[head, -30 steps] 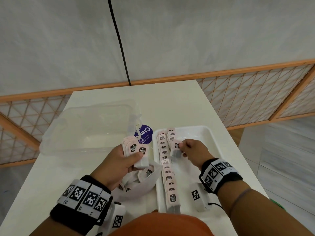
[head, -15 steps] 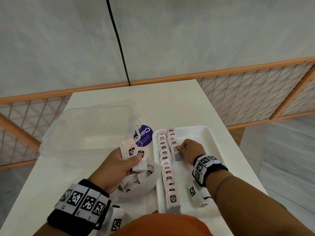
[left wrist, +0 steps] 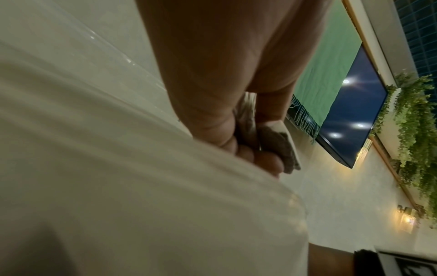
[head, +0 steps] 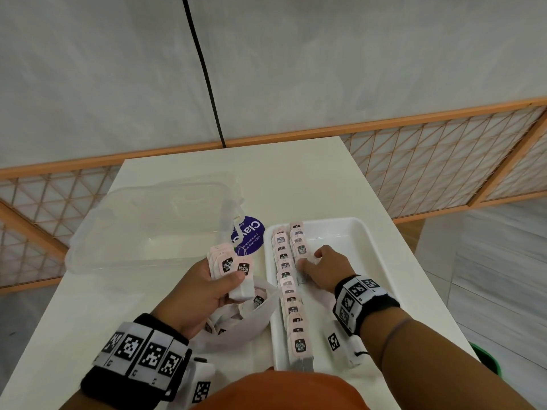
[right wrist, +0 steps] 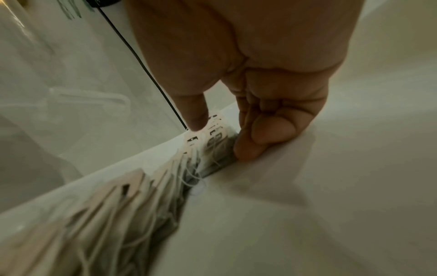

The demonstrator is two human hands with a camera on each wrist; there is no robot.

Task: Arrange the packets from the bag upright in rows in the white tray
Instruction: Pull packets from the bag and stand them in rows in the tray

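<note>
soft even light; wrist views dim, blurred.

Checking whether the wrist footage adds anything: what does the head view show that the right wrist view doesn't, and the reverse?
Only the head view: the left hand gripping a stack of packets, the bag below it, the clear box, and both rows in the tray, one long, one short.

Only the right wrist view: the thumb pressing on the packet tags and the fingers curled, touching the tray floor beside the short row.

Both: the right hand at the short row's near end, inside the tray.
</note>
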